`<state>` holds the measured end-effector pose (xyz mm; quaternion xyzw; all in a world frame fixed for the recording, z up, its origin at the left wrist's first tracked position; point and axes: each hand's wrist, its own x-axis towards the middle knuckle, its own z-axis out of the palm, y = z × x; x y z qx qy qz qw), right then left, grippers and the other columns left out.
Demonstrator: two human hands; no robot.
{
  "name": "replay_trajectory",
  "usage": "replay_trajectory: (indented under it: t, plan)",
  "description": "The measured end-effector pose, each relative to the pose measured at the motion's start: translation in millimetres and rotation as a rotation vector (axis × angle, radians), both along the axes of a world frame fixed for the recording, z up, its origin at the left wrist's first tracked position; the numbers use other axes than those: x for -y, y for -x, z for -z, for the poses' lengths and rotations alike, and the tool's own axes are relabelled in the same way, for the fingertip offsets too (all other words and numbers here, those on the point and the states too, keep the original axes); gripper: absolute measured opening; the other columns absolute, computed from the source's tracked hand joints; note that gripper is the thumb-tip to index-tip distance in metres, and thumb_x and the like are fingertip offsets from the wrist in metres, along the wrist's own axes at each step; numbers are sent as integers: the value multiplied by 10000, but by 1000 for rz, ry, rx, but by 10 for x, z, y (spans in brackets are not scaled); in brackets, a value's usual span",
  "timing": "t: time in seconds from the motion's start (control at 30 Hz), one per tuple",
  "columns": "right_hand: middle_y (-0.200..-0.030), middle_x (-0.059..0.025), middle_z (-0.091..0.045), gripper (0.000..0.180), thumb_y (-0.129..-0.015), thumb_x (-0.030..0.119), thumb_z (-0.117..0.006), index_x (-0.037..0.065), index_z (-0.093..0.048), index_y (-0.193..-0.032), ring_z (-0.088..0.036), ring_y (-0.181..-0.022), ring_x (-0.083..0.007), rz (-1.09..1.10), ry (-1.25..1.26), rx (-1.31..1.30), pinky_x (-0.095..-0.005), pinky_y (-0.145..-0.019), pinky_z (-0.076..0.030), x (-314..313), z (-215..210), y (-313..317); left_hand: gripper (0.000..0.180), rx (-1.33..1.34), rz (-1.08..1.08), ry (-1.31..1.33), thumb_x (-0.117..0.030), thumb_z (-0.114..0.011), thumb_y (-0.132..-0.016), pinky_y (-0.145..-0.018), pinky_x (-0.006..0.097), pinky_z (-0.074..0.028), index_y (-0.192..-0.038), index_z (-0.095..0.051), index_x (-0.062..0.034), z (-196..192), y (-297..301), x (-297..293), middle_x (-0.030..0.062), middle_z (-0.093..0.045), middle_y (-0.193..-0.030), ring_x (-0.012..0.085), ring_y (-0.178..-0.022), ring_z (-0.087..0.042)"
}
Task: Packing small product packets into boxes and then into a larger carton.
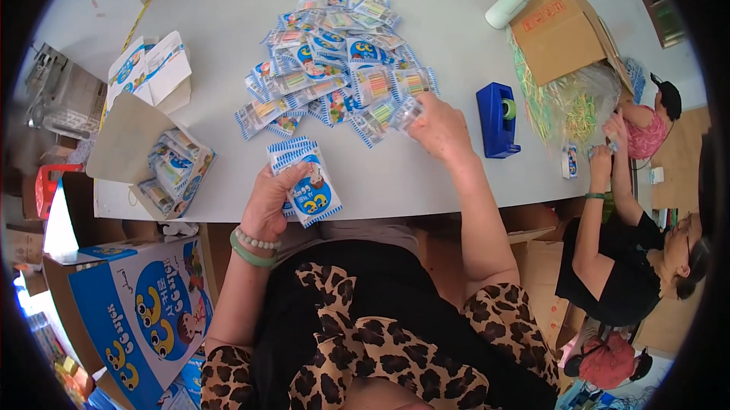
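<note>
My left hand [266, 201] is closed around a small stack of flat blue-and-white sachets [313, 193], held over the table's near edge with the thumb on top. At the near right side of a heap of similar sachets [323, 60], my right hand [442, 132] pinches a clear-sided sachet [405, 114] between thumb and fingers. Striped edges and see-through windows with coloured sticks inside show on many sachets in the heap. To the left of my left hand stands an open carton [196, 186] with several sachets in it.
A white display box [169, 68] stands at the far left. On the right are a blue tape dispenser [496, 125], a cardboard box [559, 37], a pale bottle [509, 6] and a plastic bag of coloured sticks [582, 117]. A co-worker's arm [593, 220] reaches onto the table's right end.
</note>
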<state>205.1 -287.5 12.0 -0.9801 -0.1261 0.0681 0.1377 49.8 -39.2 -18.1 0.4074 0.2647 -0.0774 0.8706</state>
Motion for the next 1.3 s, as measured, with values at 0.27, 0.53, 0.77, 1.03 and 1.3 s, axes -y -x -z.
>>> replay_trajectory:
  t: [0.27, 0.53, 0.77, 1.03, 1.3]
  plan:
    - [-905, -58, -631, 497, -785, 177, -701, -22, -476, -1180, -615, -811, -131, 6, -1333, -800, -300, -733, -509, -721, 33, 828, 360, 24, -131, -67, -227, -630, -906, -787, 319, -548, -1189, -533, -26, 60, -71, 134, 82, -656, -1053, 181, -902, -659]
    - [-1057, -150, -587, 503, -797, 92, -682, -14, -401, -1201, -605, -931, -265, -138, -1059, -253, -388, -825, -482, -1074, 412, 1059, 373, 223, -157, -154, -79, -667, -839, -923, 321, -460, -1187, -536, -52, -59, 28, 254, 44, -627, -1099, 173, -1041, -591]
    - [-1237, -234, -489, 707, -781, 93, -690, 29, -292, -1362, -477, -1198, -378, -424, -1107, -250, -392, -951, -426, -1103, 248, 1084, 500, 223, -172, -274, 62, -698, -724, -730, 284, -542, -1184, -522, -25, -268, 91, 116, 69, -636, -1051, 160, -865, -647]
    - [-1279, -200, -508, 601, -700, 70, -671, 23, -480, -1268, -446, -1213, -378, -514, -686, 53, -419, -1064, -339, -1049, 710, 965, 597, 498, -14, -869, 43, -774, -702, -900, 272, -470, -1219, -480, -22, 284, 134, 52, 57, -594, -1084, 130, -996, -577]
    - [-1241, -190, -552, 455, -794, -2, -527, 34, -498, -1247, -523, -1152, -351, -308, -417, 91, -401, -988, -408, -555, 98, 96, 399, 201, -210, -189, 49, -654, -745, -821, 316, -533, -1129, -567, -17, 29, 113, -85, 78, -660, -1024, 180, -908, -652]
